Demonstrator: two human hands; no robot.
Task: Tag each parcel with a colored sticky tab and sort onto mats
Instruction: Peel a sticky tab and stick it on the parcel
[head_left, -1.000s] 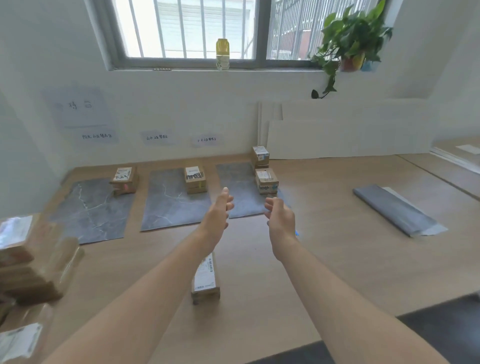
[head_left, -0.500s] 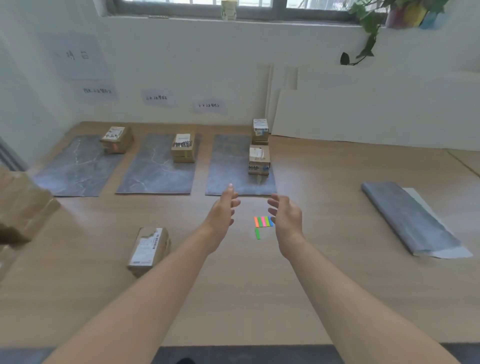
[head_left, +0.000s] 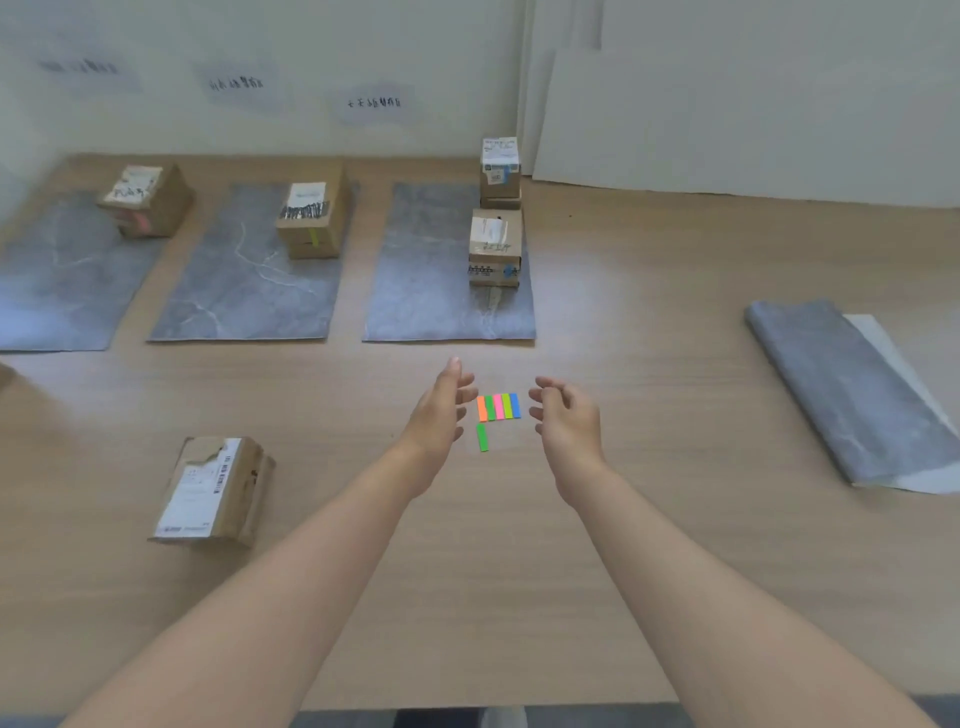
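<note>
Sticky tabs (head_left: 498, 407) now btwn L hand (head_left: 439, 415) & R hand (head_left: 569, 421), nearer than before; fingers (head_left: 454, 376) loose, empty.

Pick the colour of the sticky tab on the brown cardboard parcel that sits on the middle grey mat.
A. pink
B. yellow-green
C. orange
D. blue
B: the brown cardboard parcel on the middle grey marbled mat bears a yellow-green sticky tab on its near face.
</note>
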